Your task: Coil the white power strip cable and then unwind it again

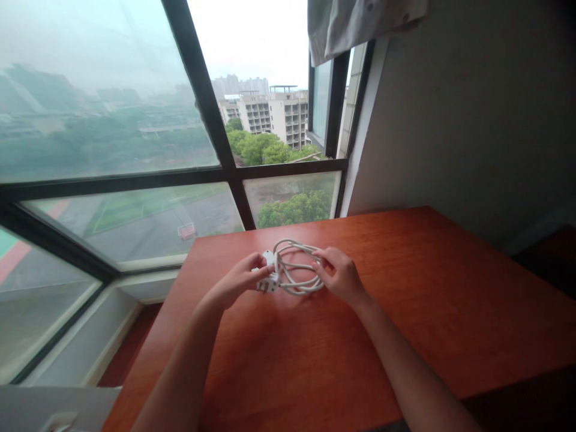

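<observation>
A white power strip (269, 282) with its cable (294, 266) wound in loose loops is held over the reddish-brown table (279, 354). My left hand (246, 275) is closed around the strip body, thumb across its near side. Pinched between the thumb and fingers of my right hand (338, 276) is the right end of the cable loops. Part of the strip is hidden behind my left fingers, and the plug cannot be made out clearly.
Beyond the table's far edge stands a dark-framed window (234, 175), with one pane swung open. A grey curtain (355, 24) hangs at the top. The wall (450, 120) rises along the table's right side.
</observation>
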Motion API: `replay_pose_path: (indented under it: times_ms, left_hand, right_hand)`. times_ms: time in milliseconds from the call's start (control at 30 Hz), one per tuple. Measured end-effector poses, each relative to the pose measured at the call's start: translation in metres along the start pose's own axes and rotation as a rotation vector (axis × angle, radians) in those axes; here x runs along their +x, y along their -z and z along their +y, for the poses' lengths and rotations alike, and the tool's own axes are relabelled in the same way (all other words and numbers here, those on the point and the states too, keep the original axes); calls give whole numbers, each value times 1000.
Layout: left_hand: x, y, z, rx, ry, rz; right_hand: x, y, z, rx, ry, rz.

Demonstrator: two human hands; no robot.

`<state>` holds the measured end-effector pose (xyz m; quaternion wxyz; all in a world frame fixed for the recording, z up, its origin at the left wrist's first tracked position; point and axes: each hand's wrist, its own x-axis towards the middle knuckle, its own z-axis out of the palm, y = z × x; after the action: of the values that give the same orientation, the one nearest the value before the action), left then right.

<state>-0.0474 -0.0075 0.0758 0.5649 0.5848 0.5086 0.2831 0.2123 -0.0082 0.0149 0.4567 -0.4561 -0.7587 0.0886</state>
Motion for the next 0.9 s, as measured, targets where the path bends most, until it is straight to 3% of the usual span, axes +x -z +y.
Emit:
replay_pose_path:
  times_ms: [167,233,367,533,700,900]
  left_hand:
    - [-4,-8,10,-11,-90,22]
    - [-2,-10,10,-31,-137,33]
    - [6,-11,-1,-123,-178,95]
    - [23,-19,-19,24,-228,385]
    - [33,-35,-33,103,-289,269]
    - [38,-36,-46,85,-309,273]
  right_hand:
    - [-6,-4,-18,33,160,-257]
    - [-6,-5,-20,2,193,-302]
    - [-5,-3,-15,-68,164,-219]
    - [-2,2,-9,-57,103,-88]
    - [-2,5,-6,50,-22,-19]
    - [-1,9,3,247,-208,49]
